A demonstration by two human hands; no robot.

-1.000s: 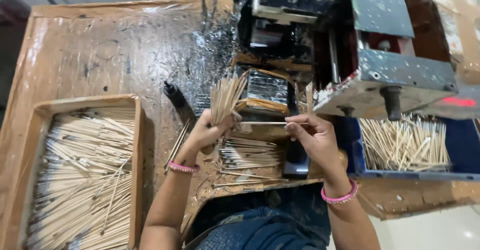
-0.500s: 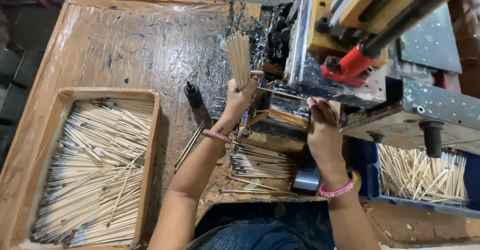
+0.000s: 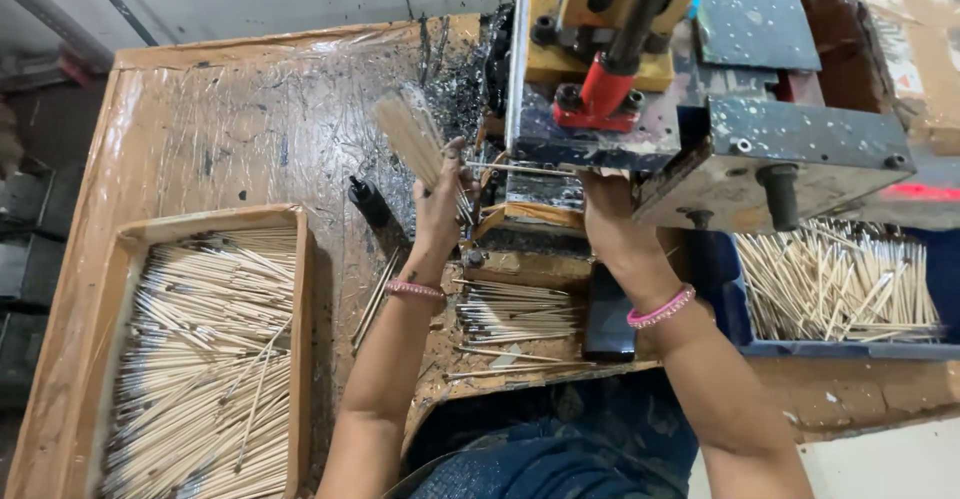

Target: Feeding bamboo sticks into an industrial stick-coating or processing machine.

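Over the plastic-wrapped bench (image 3: 250,109), our left hand (image 3: 440,204) grips a stick bundle (image 3: 415,139) angled toward upper left; right hand (image 3: 605,214) pinches one stick (image 3: 520,169) lying crosswise at the machine (image 3: 620,109).

1. The right hand (image 3: 612,221) shows only its back; its fingers lie hidden under the machine (image 3: 640,109).
2. The bundle of sticks (image 3: 415,139) in the left hand (image 3: 440,204) is blurred at its top.
3. The wooden tray (image 3: 300,289) is cut off by the bottom edge.
4. The blue bin (image 3: 760,344) runs past the right edge.
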